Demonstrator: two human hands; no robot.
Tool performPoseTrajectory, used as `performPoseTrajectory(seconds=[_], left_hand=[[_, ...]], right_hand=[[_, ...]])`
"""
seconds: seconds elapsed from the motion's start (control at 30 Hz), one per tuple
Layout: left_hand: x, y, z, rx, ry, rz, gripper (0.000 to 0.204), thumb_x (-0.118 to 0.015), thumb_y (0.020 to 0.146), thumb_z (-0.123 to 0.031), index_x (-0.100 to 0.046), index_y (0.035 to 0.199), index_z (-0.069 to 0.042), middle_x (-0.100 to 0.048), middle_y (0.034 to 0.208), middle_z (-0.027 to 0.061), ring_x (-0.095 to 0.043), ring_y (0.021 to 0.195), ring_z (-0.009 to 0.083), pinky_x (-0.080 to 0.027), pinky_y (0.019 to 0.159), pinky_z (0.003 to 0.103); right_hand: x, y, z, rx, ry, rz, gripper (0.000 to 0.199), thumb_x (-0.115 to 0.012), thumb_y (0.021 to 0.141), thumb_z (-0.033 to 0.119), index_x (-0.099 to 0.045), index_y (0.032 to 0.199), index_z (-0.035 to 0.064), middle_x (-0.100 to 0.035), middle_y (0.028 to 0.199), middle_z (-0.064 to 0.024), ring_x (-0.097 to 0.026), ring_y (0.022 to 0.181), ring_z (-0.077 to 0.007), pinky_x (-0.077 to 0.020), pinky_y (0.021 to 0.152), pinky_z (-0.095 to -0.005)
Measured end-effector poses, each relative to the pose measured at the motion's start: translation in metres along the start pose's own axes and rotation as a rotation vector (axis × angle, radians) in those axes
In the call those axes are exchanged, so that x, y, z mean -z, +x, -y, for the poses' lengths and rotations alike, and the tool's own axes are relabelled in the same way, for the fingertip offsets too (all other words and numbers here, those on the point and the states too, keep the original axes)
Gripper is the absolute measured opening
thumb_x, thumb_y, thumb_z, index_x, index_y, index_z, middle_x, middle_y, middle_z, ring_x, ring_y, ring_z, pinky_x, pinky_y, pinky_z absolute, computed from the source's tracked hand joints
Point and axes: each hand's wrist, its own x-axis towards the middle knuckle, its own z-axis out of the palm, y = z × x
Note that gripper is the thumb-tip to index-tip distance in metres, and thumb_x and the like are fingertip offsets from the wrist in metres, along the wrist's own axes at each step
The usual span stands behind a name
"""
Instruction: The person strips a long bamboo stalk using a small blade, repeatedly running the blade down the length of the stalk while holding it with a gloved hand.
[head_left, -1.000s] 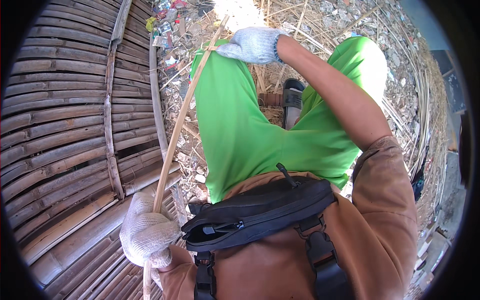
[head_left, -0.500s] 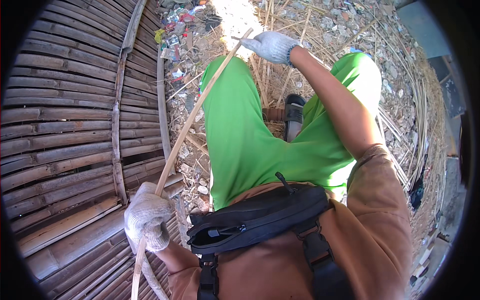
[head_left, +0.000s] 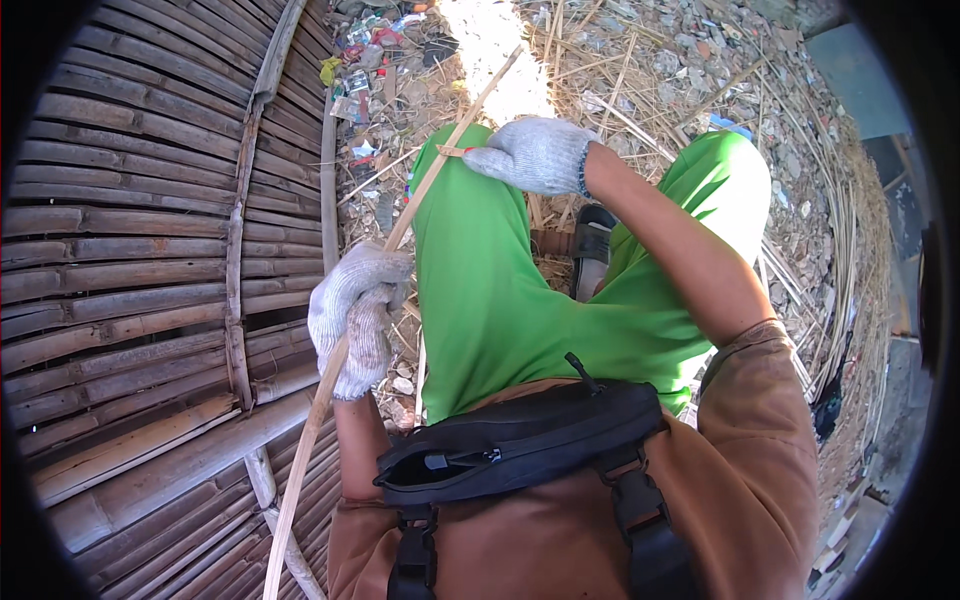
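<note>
Far left of frame: I see a wall of dark weathered bamboo slats point(head_left: 130, 250). Left of centre, my white-gloved left hand point(head_left: 355, 310) is wrapped tight around a long pale bamboo strip point(head_left: 400, 225), which runs from bottom left to upper centre. At upper centre, my gloved right hand point(head_left: 535, 155) pinches a small knife-like tool against the strip, above the green trousers point(head_left: 520, 290). Lower centre: black chest pouch point(head_left: 520, 440).

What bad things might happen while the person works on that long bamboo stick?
The right hand seems to press a small blade against the bamboo stick right above the green trouser leg; a slip might nick the knee. The left hand grips the stick lower down, where splinters may poke through the glove.
</note>
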Motion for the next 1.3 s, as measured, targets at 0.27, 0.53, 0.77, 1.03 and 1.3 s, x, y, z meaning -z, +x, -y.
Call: performPoseTrajectory(seconds=[0.27,0.53,0.77,1.03,1.3], left_hand=[[-0.018,0.030,0.016,-0.099,0.061,0.193,0.026,-0.061,0.099,-0.019,-0.075,0.107,0.003,-0.071,0.091,0.0128,-0.063,0.073,0.0218,-0.052,0.069,0.034],[-0.011,0.019,-0.001,-0.090,0.151,0.251,0.018,-0.066,0.094,-0.011,-0.075,0.106,-0.001,-0.073,0.090,0.0143,-0.066,0.076,0.0320,-0.056,0.076,0.043],[-0.002,-0.001,-0.012,-0.169,0.036,0.177,0.036,-0.069,0.100,-0.032,-0.076,0.104,0.003,-0.070,0.089,0.0133,-0.059,0.068,0.0196,-0.047,0.060,0.032],[-0.001,0.003,-0.009,-0.172,0.030,0.118,0.034,-0.065,0.100,-0.030,-0.075,0.103,0.002,-0.070,0.085,0.0137,-0.060,0.066,0.0212,-0.050,0.063,0.034],[-0.022,0.029,0.015,-0.133,0.090,0.191,0.033,-0.060,0.102,-0.025,-0.076,0.107,0.003,-0.067,0.084,0.0111,-0.057,0.064,0.0175,-0.046,0.061,0.031]], right_hand=[[-0.004,0.010,-0.007,0.052,0.060,0.006,0.095,-0.034,0.103,0.081,-0.078,0.092,-0.0016,-0.074,0.086,-0.0266,-0.073,0.087,-0.0419,-0.0556,0.088,-0.0516],[-0.007,0.016,-0.016,0.027,0.005,-0.048,0.096,-0.031,0.101,0.084,-0.078,0.085,0.0010,-0.073,0.075,-0.0211,-0.074,0.083,-0.0390,-0.0572,0.087,-0.0505],[0.001,0.021,-0.020,-0.037,-0.057,-0.040,0.099,-0.028,0.101,0.084,-0.081,0.096,0.0000,-0.077,0.089,-0.0244,-0.076,0.093,-0.0408,-0.0575,0.091,-0.0512],[0.001,0.014,-0.016,0.035,-0.032,-0.032,0.094,-0.033,0.104,0.079,-0.081,0.104,-0.0014,-0.076,0.097,-0.0301,-0.074,0.096,-0.0457,-0.0557,0.093,-0.0534],[-0.001,0.010,-0.001,0.154,0.050,-0.104,0.096,-0.031,0.103,0.081,-0.078,0.093,-0.0014,-0.074,0.086,-0.0267,-0.073,0.086,-0.0443,-0.0560,0.090,-0.0526]])
